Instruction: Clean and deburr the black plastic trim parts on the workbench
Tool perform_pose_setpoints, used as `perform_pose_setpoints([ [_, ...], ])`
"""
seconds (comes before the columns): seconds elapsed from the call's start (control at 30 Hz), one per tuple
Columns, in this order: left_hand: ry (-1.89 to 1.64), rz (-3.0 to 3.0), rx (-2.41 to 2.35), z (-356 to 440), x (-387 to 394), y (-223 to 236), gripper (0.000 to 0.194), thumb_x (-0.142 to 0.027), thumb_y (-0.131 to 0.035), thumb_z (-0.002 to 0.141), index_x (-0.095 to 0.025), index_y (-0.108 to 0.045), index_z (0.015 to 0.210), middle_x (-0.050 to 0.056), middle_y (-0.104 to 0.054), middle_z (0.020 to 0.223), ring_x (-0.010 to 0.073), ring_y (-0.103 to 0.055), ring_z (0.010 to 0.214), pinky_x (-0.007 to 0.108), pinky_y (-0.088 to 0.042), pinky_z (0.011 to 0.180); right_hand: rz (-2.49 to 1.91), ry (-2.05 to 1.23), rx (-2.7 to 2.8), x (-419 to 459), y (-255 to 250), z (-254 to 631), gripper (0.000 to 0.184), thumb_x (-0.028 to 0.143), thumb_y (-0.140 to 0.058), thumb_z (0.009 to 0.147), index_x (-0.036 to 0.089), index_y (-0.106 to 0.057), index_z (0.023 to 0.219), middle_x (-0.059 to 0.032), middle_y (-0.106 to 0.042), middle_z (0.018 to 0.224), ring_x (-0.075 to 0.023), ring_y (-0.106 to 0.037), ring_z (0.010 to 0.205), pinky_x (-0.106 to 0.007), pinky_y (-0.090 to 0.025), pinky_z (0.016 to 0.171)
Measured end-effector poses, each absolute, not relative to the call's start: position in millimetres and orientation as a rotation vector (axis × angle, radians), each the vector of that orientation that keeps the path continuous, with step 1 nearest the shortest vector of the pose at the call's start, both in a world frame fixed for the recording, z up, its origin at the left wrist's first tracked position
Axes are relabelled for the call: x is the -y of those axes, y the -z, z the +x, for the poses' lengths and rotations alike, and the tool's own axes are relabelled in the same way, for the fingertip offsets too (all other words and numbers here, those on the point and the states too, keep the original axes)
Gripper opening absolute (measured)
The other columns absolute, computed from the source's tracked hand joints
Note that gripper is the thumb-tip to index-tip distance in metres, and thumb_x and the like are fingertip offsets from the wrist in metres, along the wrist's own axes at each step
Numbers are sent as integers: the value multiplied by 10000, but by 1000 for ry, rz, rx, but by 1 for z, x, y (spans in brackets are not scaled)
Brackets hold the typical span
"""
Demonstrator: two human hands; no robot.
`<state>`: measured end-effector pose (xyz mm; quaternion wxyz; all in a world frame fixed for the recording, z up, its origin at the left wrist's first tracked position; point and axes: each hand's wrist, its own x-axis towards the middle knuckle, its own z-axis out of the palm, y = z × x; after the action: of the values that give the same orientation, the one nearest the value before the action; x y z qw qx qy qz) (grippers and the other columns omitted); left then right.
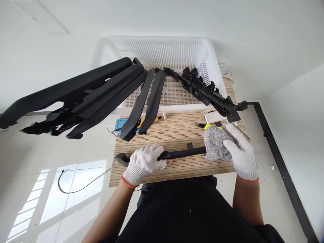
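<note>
A long black plastic trim strip (182, 154) lies across the wooden table (177, 135) in front of me. My left hand (144, 162), in a white knit glove, is wrapped round the strip near its left end. My right hand (238, 148), also in a white glove, presses a grey speckled cloth (215, 143) against the strip's right end. A yellow-and-black tool (210, 126) lies just behind the cloth.
A white slatted basket (162, 50) stands at the back of the table, with several long black trim pieces (101, 91) sticking out of it toward me and to the left. A phone (215, 117) and a blue item (121, 123) lie on the table. A black cable (76, 184) is on the floor at left.
</note>
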<state>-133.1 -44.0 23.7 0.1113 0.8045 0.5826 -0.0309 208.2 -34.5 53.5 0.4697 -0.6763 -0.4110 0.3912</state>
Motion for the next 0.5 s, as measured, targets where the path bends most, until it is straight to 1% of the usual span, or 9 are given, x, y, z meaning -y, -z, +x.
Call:
perform_pose_setpoints([
  [0.03,85,2367,-1710,-134,44,-23,459,-624,-588,903,-189,-620,758,24,-600,716,149,-514,587,270,-144,524,-1690,-987,965,35,-49,204,495,386,-817,786,286,-761,1267,-67,-747,1279,-312,-720,1126,-505,-623,935],
  [0.1,73,2371,-1703,-136,45,-21,439,-602,-594,904,-188,-620,758,25,-606,726,151,-528,605,272,-156,529,-1716,-996,827,33,-41,199,480,417,-794,805,246,-770,1253,-85,-761,1243,-309,-733,1092,-484,-630,911],
  [0.2,54,2369,-1678,-137,46,-21,427,-587,-588,909,-188,-611,756,23,-610,736,154,-547,630,273,-179,542,-1644,-955,705,31,-31,199,459,466,-724,856,198,-783,1223,-108,-772,1210,-315,-726,1135,-456,-612,951],
  [0.3,47,2341,-1695,-136,43,-24,419,-580,-591,905,-190,-594,752,15,-611,735,152,-542,621,272,-181,543,-1527,-1045,848,33,-28,206,520,505,-662,899,226,-726,1334,-97,-741,1296,-314,-688,1232,-449,-574,1035],
  [0.37,54,2320,-1715,-134,41,-27,415,-575,-610,893,-191,-585,740,12,-611,730,150,-536,613,271,-177,534,-1450,-1108,974,36,-27,211,557,528,-684,888,255,-699,1373,-86,-727,1329,-318,-678,1253,-461,-552,1072],
  [0.43,63,2312,-1719,-131,38,-29,424,-584,-625,885,-191,-583,731,12,-610,727,151,-537,614,272,-177,529,-1414,-1086,1037,37,-26,213,550,543,-706,875,255,-718,1343,-87,-739,1305,-322,-687,1234,-478,-535,1095],
  [0.5,67,2314,-1711,-127,36,-29,440,-601,-631,886,-191,-587,735,16,-615,739,153,-547,625,273,-189,529,-1456,-975,1071,35,-24,212,488,542,-666,911,235,-751,1282,-91,-748,1283,-307,-685,1232,-473,-509,1122],
])
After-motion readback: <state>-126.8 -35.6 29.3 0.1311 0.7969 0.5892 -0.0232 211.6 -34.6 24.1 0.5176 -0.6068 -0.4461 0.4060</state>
